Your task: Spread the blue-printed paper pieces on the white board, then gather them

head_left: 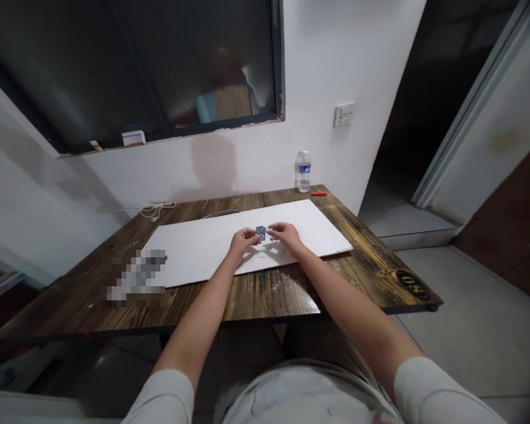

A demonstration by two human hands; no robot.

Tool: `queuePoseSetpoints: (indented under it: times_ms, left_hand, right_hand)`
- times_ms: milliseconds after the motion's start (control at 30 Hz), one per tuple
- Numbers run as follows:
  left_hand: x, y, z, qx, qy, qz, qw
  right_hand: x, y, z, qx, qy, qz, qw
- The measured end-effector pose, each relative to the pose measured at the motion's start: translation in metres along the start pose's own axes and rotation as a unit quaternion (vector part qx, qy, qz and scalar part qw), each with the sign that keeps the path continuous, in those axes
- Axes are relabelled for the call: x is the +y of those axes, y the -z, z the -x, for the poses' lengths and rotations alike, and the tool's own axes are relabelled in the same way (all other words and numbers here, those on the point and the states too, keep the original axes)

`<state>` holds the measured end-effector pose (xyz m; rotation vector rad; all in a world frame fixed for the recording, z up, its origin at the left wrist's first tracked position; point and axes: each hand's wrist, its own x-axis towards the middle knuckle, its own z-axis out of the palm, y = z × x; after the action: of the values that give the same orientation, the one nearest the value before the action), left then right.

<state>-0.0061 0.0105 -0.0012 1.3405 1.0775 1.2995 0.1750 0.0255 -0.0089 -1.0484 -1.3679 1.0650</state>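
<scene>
Over the white board (189, 247), my left hand (244, 240) pinches small dark flat pieces that look like cards (261, 232), with pale markings. They seem to overlap, and their exact kind is too small to tell. Just to their right is my right hand (285, 234), its thumb and fingertips drawn together close to the cards' edge. Whether those fingertips touch the cards or hold something small cannot be made out. Both hands cast shadows on the board below them.
The board lies on a dark wooden table (357, 277). At the back stand a water bottle (304, 172) and a red pen-like stick (318, 194). A white cable (158, 208) lies at the back left. A blurred-out patch (136, 277) covers something at the board's left end.
</scene>
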Motion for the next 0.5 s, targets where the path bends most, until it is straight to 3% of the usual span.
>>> queuePoseSetpoints:
  times_ms: [100,233,333,500]
  left_hand:
    - [-0.003,0.001,-0.003,0.019,0.003,0.005,1.000]
    - [-0.004,0.002,-0.004,0.029,0.004,0.006,1.000]
    - [-0.003,0.002,-0.004,0.031,0.005,0.007,0.999]
    - [-0.002,0.003,-0.004,0.033,0.001,0.002,0.999]
  right_hand:
    - [-0.004,0.027,-0.005,0.089,0.024,0.119,0.989]
    - [-0.003,0.063,-0.006,0.147,0.014,0.328,0.933]
    - [-0.001,0.074,-0.004,0.104,-0.025,0.440,0.891]
    - [-0.004,0.072,-0.003,0.036,-0.053,0.525,0.848]
